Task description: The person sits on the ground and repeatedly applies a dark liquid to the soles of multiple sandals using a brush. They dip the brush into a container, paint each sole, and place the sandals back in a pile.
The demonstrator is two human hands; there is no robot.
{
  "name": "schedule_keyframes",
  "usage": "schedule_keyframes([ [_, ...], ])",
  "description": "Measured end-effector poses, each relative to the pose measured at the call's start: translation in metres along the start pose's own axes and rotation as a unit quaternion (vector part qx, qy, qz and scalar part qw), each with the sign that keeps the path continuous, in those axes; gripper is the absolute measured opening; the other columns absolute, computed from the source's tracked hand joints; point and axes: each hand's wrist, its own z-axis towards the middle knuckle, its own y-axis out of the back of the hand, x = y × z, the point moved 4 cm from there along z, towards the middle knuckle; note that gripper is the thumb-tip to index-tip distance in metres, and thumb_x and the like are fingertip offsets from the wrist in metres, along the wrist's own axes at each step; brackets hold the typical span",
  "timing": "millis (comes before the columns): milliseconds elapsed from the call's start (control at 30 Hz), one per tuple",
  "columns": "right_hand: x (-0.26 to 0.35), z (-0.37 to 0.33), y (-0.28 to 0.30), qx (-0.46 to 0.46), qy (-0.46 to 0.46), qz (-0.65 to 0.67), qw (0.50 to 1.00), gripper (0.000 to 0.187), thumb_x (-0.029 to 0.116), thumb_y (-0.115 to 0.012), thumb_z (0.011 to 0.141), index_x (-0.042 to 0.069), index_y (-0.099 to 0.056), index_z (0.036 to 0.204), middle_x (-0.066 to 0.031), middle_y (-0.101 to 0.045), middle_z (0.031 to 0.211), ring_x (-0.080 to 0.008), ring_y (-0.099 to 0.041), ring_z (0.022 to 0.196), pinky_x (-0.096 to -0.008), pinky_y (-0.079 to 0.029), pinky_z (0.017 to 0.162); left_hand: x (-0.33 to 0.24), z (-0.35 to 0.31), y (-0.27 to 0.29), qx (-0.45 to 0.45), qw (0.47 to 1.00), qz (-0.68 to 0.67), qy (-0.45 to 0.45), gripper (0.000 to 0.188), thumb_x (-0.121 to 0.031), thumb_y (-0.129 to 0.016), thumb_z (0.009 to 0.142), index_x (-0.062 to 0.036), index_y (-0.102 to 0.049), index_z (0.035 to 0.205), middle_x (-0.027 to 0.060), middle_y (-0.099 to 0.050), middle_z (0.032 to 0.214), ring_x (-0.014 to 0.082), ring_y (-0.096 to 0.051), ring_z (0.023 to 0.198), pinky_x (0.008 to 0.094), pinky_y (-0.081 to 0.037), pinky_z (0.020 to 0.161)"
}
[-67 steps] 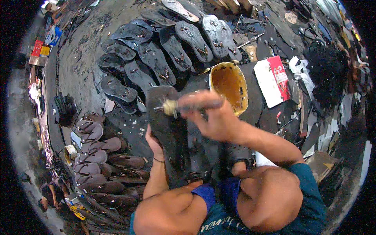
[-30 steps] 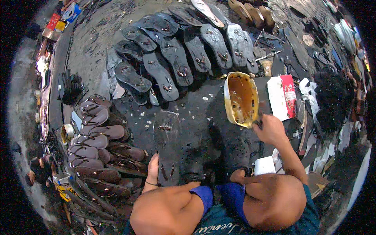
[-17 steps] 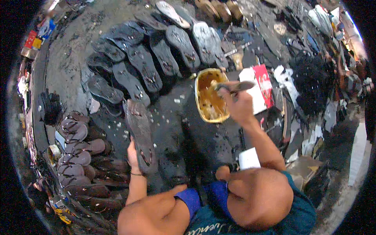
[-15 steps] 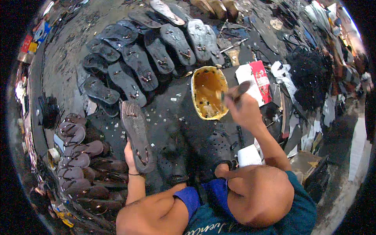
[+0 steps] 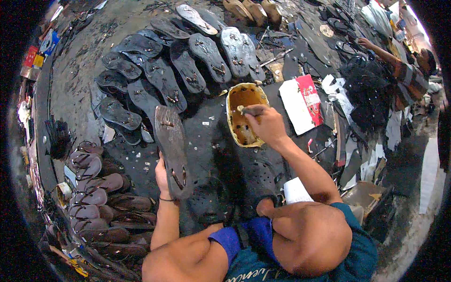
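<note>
My left hand (image 5: 162,176) grips a dark brown sandal sole (image 5: 170,136) by its edge near the lower end. The sole is held up on a slant, its underside toward me, with bits of strap showing at both ends. My right hand (image 5: 271,125) is closed around a short dark brush (image 5: 256,110), whose pale, smeared tip points left. Hand and brush are over a yellow, cut-open container (image 5: 229,123) with amber glue-like matter inside and dark specks on its rim. Beyond the held sole, several black soles (image 5: 165,81) lie in rows.
Brown flip-flops (image 5: 96,193) are stacked at the left. A white-and-red box (image 5: 296,104) lies right of the container. Farther right are a heap of black strips (image 5: 366,89) and another person's arm (image 5: 383,54). Wooden shoe lasts (image 5: 255,11) stand at the far edge.
My right hand has moved left with the brush, farther over the container. The held sole has shifted slightly right and tilted. Another person's arm has come into view at the far right.
</note>
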Motion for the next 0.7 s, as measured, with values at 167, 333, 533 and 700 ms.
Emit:
schedule_keyframes([
  [167,0.007,-0.057,0.058,0.106,-0.071,-0.126,0.984,0.027,0.027,-0.073,0.088,0.005,-0.069,0.103,-0.0175,-0.072,0.09,-0.0351,-0.07,0.082,-0.0416,-0.055,0.079,0.004,-0.018,0.033,-0.047,0.995,0.079,-0.04,0.045,-0.037,-0.038,0.108,-0.0035,-0.06,0.131,0.0105,-0.069,0.118,0.0238,-0.067,0.101,0.0381,-0.054,0.093],
  [333,-0.028,-0.098,0.078,0.293,-0.15,-0.113,0.938,0.034,0.028,-0.072,0.092,0.002,-0.066,0.113,-0.0154,-0.073,0.092,-0.0291,-0.071,0.084,-0.0375,-0.055,0.079,0.005,-0.005,0.018,-0.109,0.98,0.166,-0.031,0.043,-0.037,-0.039,0.108,-0.0046,-0.062,0.123,0.0088,-0.07,0.107,0.0213,-0.068,0.088,0.0362,-0.057,0.079],
  [533,0.043,-0.029,0.079,0.131,-0.361,0.603,0.7,0.03,0.02,-0.064,0.099,0.004,-0.062,0.125,-0.0057,-0.071,0.112,-0.0135,-0.069,0.095,-0.0315,-0.054,0.079,-0.012,0.007,-0.029,-0.1,0.995,0.004,-0.009,0.041,-0.036,-0.037,0.104,-0.0062,-0.062,0.116,0.0076,-0.069,0.093,0.0207,-0.069,0.076,0.0375,-0.06,0.065],
  [700,0.129,0.003,0.026,0.246,-0.131,0.467,0.839,0.028,0.021,-0.07,0.095,0.007,-0.068,0.119,-0.0084,-0.072,0.112,-0.0195,-0.068,0.105,-0.0363,-0.054,0.09,-0.011,0.024,-0.082,-0.075,0.997,-0.016,-0.014,0.047,-0.047,-0.042,0.103,-0.006,-0.064,0.111,0.0079,-0.071,0.088,0.0202,-0.068,0.065,0.0341,-0.059,0.057],
])
